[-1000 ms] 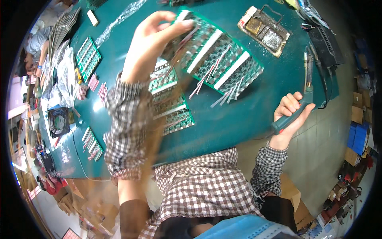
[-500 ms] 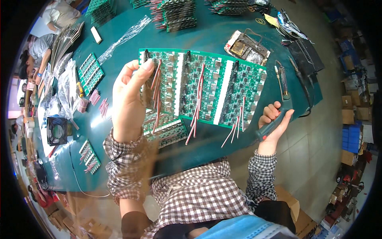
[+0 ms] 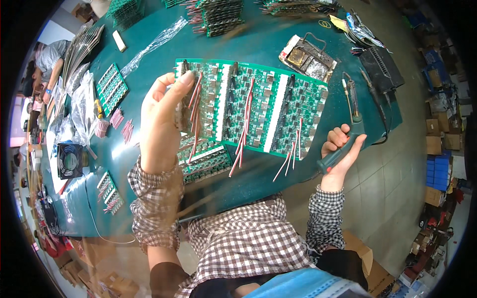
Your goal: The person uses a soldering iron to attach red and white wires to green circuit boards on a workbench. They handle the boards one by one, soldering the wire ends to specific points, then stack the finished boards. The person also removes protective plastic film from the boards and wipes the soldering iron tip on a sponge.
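My left hand (image 3: pixel 161 116) pinches the left end of a long green circuit board panel (image 3: pixel 258 109), thumb on its face, and holds it raised above the table. White strips run across the panel, and red and white wire pairs dangle from it. In my right hand (image 3: pixel 343 149) is a soldering iron with a dark green handle (image 3: pixel 355 128), closed in my fingers. Its metal tip points up and away, to the right of the panel and apart from it. Another wired circuit board (image 3: pixel 206 161) lies on the table beneath, partly hidden by the raised panel and my left arm.
A solder pot tray (image 3: pixel 308 57) sits beyond the panel, with a black soldering station (image 3: pixel 381 69) to its right. Stacks of boards (image 3: pixel 213 17) stand at the far edge. A small fan (image 3: pixel 70 160), wire bundles (image 3: pixel 127 131) and plastic bags lie left. Another person works at far left.
The raised panel has shifted slightly left, its right end most. Both hands keep their grips, and the soldering iron stays almost where it was.
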{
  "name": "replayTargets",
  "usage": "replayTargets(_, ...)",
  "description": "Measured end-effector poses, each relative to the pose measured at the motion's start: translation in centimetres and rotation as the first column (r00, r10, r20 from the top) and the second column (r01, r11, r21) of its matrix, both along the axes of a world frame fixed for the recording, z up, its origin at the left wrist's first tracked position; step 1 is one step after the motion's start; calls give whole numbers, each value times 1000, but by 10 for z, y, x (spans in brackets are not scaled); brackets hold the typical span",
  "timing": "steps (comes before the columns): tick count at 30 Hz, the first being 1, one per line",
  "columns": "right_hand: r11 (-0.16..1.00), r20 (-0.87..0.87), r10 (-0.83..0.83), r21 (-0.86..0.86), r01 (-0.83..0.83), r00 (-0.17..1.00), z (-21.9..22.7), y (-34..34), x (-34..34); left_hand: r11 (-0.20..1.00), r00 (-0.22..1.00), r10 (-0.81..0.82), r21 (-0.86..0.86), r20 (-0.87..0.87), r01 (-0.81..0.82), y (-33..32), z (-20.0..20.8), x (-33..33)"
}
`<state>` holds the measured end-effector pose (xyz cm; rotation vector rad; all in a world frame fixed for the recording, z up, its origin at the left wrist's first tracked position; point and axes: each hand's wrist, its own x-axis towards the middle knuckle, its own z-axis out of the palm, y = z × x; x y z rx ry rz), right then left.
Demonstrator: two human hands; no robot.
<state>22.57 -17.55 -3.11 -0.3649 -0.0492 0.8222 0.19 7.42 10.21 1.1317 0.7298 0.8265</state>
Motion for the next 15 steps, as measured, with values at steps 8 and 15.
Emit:
replayTargets(8,985,-63,126,127,-117,990,0,1,2,857,766,-379,117,-519,503,58,-40,34)
replayTargets(15,977,0,142,160,-140,990,-6,2,-1,720,580,-496,67,-646,691,81,-90,65)
